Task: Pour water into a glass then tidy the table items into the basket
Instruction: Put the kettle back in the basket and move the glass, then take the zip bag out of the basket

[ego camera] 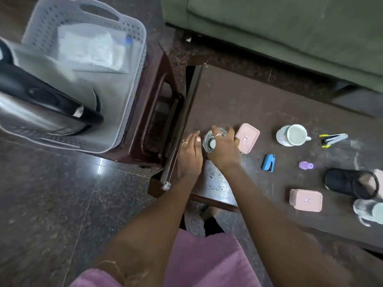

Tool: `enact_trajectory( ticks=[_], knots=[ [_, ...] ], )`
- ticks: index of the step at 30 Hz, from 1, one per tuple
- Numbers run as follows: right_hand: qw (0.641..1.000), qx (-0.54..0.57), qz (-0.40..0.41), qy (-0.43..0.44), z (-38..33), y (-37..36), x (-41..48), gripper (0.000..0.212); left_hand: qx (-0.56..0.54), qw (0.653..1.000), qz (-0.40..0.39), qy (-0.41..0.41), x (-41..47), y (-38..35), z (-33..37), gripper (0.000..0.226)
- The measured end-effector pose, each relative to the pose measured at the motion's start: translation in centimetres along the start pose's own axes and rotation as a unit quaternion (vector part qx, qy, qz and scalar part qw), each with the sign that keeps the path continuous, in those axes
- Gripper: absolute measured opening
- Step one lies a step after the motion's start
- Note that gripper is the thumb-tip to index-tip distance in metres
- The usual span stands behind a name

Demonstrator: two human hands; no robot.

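Observation:
A clear glass [210, 141] with water stands near the left edge of the dark table [259, 104]. My right hand [223, 149] grips the glass from the right, fingers curled round its rim. My left hand [189, 154] lies beside it on the left, thumb touching the glass, fingers fairly straight. The grey plastic basket [128, 32] sits on a brown stool to the left. It holds a steel kettle [31, 112] with a black handle and a white packet [91, 48].
On the table lie two pink lidded boxes [247, 137] [306, 200], a white mug on a saucer [294, 135], a blue stapler [268, 163], a purple item [305, 165], a yellow-tipped tool [332, 138], and a black pouch [350, 183]. A green sofa [290, 27] stands behind.

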State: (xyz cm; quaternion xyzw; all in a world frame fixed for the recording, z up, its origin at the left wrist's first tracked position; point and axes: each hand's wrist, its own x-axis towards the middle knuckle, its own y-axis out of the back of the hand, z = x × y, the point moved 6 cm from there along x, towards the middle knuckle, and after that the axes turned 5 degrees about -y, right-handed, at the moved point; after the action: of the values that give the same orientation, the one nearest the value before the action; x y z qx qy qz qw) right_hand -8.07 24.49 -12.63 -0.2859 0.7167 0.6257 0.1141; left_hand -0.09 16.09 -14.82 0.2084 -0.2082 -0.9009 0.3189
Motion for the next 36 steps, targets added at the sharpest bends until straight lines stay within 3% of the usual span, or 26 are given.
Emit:
enact_trajectory(
  ticks=[5, 16, 19, 24, 30, 36],
  knots=[
    [1.0, 0.015, 0.006, 0.022, -0.5, 0.6, 0.6, 0.073, 0.032, 0.996, -0.03, -0.073, 0.3, -0.2, 0.9, 0.04],
    [0.993, 0.101, 0.021, 0.05, 2.4, 11.4, 4.1, 0.091, 0.026, 0.978, 0.047, -0.2, 3.1, -2.8, 10.5, 0.049],
    [0.994, 0.096, 0.033, 0.045, 5.7, 14.7, 5.5, 0.09, 0.017, 0.98, 0.03, -0.198, 4.1, -6.1, 13.5, 0.042],
    [0.996, 0.074, 0.051, 0.025, 14.4, 19.5, 8.4, 0.087, -0.04, 0.978, -0.065, -0.195, 4.5, -14.0, 19.2, 0.042],
    [0.997, 0.063, 0.034, -0.004, 22.9, 20.9, 12.1, 0.09, -0.069, 0.975, -0.182, -0.11, 5.0, -23.0, 21.3, 0.04],
    [0.998, 0.06, 0.004, -0.008, 27.4, 18.6, 14.4, 0.093, -0.028, 0.98, -0.186, -0.058, 5.3, -27.8, 20.1, 0.042]
  ],
)
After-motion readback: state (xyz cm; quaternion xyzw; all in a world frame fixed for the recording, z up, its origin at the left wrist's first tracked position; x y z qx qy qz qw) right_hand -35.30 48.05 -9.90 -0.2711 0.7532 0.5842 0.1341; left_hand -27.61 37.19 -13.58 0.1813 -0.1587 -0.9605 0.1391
